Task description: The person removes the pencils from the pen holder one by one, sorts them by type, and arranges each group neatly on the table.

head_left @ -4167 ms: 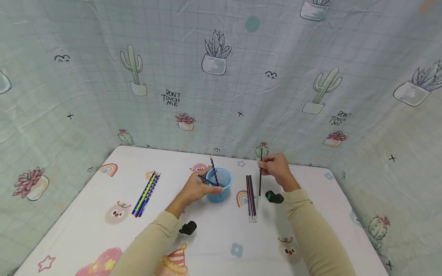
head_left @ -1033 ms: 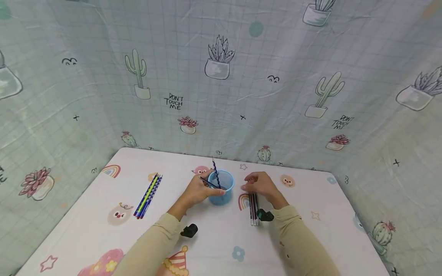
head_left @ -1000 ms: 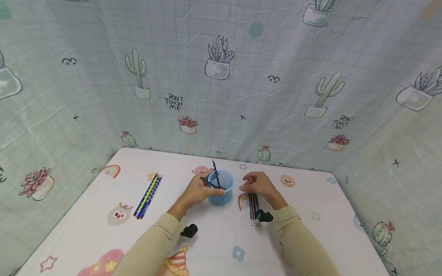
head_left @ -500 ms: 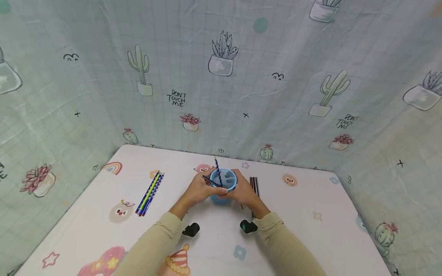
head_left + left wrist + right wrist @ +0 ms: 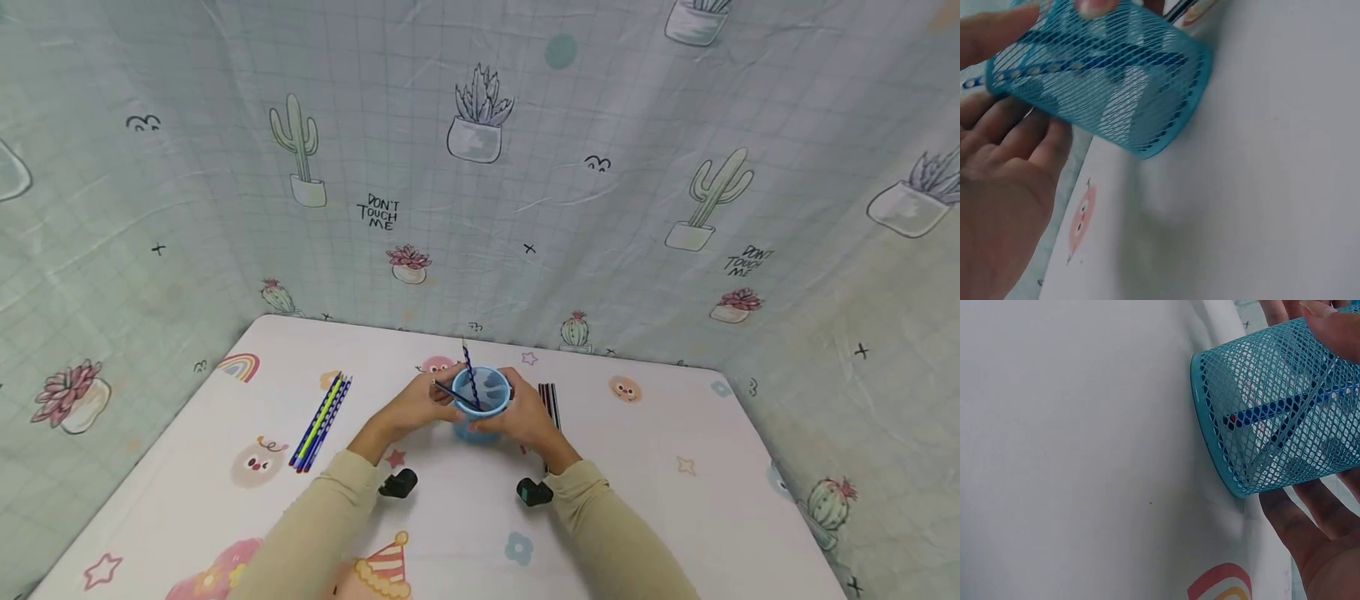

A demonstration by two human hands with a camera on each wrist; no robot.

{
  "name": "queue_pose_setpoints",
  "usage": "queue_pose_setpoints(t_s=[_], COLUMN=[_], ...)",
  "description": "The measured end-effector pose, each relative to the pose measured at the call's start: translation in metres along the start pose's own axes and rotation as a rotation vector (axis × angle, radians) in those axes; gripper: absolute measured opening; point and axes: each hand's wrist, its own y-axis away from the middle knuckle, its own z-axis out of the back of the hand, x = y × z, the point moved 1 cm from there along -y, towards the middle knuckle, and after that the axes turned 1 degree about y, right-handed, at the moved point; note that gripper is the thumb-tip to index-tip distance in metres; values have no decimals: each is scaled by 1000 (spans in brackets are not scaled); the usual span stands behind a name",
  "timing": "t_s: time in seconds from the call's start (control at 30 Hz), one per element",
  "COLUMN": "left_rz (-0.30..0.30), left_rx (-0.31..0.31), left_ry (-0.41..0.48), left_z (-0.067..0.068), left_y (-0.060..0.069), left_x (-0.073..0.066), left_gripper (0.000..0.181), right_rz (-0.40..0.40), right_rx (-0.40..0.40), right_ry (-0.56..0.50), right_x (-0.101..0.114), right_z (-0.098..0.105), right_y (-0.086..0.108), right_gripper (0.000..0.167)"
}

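A blue mesh pen cup [image 5: 480, 432] is at mid-table, with a dark blue spotted pencil [image 5: 471, 371] and a darker pencil [image 5: 450, 393] leaning in it. My right hand [image 5: 528, 414] grips the cup from the right, thumb in front and fingers behind. On the left side my left hand [image 5: 408, 406] has its thumb and fingers spread, close against the cup; the left wrist view shows its fingers [image 5: 1019, 134] loosely extended along the mesh. Whether they touch it I cannot tell. Through the mesh both pencils cross inside the cup [image 5: 1272, 419].
To the left lies a row of blue and yellow-green pencils [image 5: 321, 423]. A row of dark pencils [image 5: 550, 404] lies right of the cup, partly hidden by my right hand. The white printed table [image 5: 637, 483] meets a cactus-patterned curtain [image 5: 525, 292] behind.
My right hand first laid a dark pencil in the right row, then came left and took hold of the cup. My left thumb has drawn back off the cup's front, its wrist shifting left.
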Motion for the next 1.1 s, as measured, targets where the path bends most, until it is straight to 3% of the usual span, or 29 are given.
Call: queue_pose_setpoints(t_s=[0.1,0.23,0.53,0.73,0.93,1.1], left_rz=[0,15,-5,25,57,19], left_rx=[-2,-84,-278,-392,-459,-486], left_ry=[49,133,28,-57,26,115], left_z=[6,10,5,2,-1,3], left_y=[-2,-7,-23,-29,-33,-41], left_x=[-1,-4,-23,-31,-38,-51], left_gripper=[66,51,51,33,28,31], right_rz=[-17,-33,-53,-80,-93,-84], right_rx=[-5,-2,-12,-6,-6,-24], right_ry=[2,-6,-8,-29,-32,-28], right_x=[0,-1,2,3,4,5], right_z=[-1,-2,-4,-7,-6,-2], right_y=[0,-1,-1,0,0,-1], right_gripper=[90,91,91,91,92,91])
